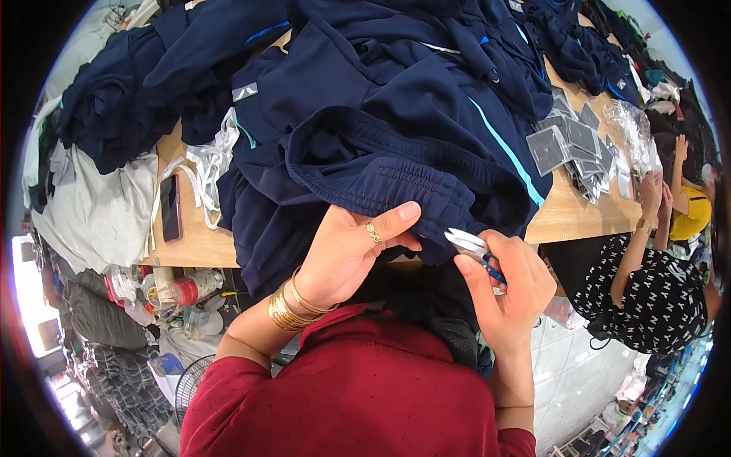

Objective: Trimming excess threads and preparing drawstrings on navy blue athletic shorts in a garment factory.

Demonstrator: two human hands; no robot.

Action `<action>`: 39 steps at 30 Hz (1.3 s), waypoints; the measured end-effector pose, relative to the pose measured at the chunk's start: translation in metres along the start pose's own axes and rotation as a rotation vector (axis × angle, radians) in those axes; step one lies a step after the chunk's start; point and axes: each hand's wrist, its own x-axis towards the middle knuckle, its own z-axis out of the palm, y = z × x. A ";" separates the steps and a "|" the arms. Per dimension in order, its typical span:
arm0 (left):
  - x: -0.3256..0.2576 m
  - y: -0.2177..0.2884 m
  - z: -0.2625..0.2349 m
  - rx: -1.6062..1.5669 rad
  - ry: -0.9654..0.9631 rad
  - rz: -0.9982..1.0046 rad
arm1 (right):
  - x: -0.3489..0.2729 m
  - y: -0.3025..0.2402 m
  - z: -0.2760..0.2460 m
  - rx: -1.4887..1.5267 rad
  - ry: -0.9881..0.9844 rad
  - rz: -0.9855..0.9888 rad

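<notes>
Currently, I see the left hand [346,255] pinching the gathered navy fabric waistband [403,186] between thumb and fingers, the right hand [514,286] closed around small white-and-blue snips [466,241] just beside it. The waistband lies on heaped navy garments [350,68] across a pale wooden table [586,221], between a dark phone [171,209] and grey square packets [571,145]. Farther right, over white floor tiles [575,358], I see a co-worker in a black-and-white patterned top [655,297].
</notes>
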 end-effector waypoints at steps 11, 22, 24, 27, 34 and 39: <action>-0.001 -0.003 0.004 0.122 0.074 0.103 | 0.002 -0.005 0.003 -0.044 -0.043 -0.017; 0.000 -0.007 0.000 0.165 0.001 0.212 | 0.003 -0.007 0.003 -0.022 -0.071 0.026; 0.001 -0.008 0.000 0.177 0.003 0.219 | 0.003 -0.008 0.004 -0.017 -0.076 0.022; 0.001 -0.009 0.000 0.211 -0.001 0.237 | 0.003 -0.008 0.002 -0.022 -0.081 0.029; 0.002 -0.005 0.001 0.130 0.029 0.163 | 0.002 -0.003 -0.001 0.015 -0.041 0.132; 0.002 -0.003 -0.002 0.102 0.037 0.120 | -0.001 -0.002 -0.004 0.056 -0.028 0.106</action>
